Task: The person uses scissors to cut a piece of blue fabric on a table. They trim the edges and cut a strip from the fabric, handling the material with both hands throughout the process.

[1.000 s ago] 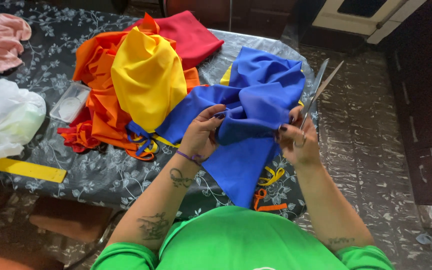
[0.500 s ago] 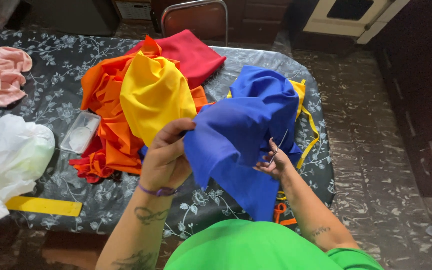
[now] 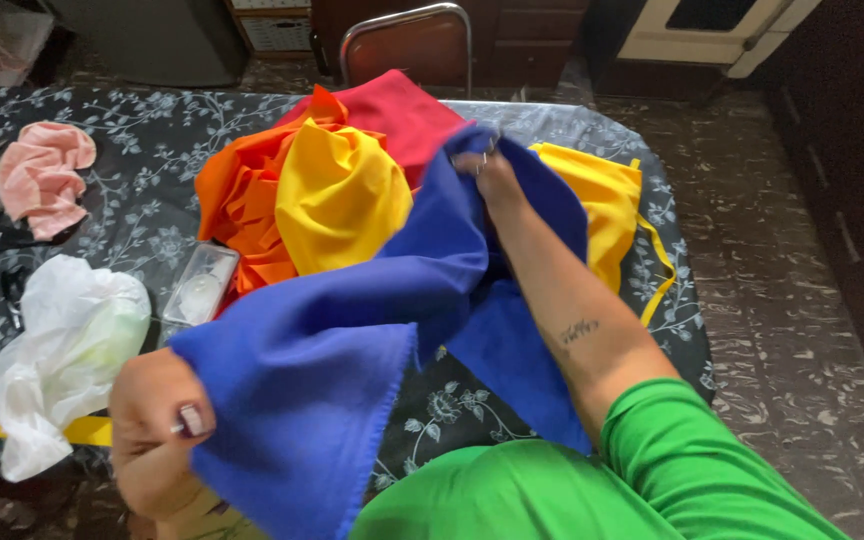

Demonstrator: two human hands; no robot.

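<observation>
A large blue cloth (image 3: 352,340) is stretched between both my hands over a black floral-patterned table (image 3: 142,150). My left hand (image 3: 157,430) grips one corner low and close to me at the left. My right hand (image 3: 487,170) is raised farther out and pinches the cloth's other end above the pile. Behind the blue cloth lie yellow cloth (image 3: 337,195), orange cloth (image 3: 237,200) and red cloth (image 3: 392,110) in a heap. Another yellow piece (image 3: 607,205) lies to the right of my forearm.
A white plastic bag (image 3: 67,345) sits at the table's left, a clear small container (image 3: 200,285) beside it. Pink cloth (image 3: 47,175) lies at far left. A yellow strip (image 3: 82,430) runs along the near edge. A chair (image 3: 407,45) stands behind the table.
Both hands have pulled apart: my left came down toward me, my right lifted away over the pile, spreading the blue cloth out. The scissors seen earlier are out of sight.
</observation>
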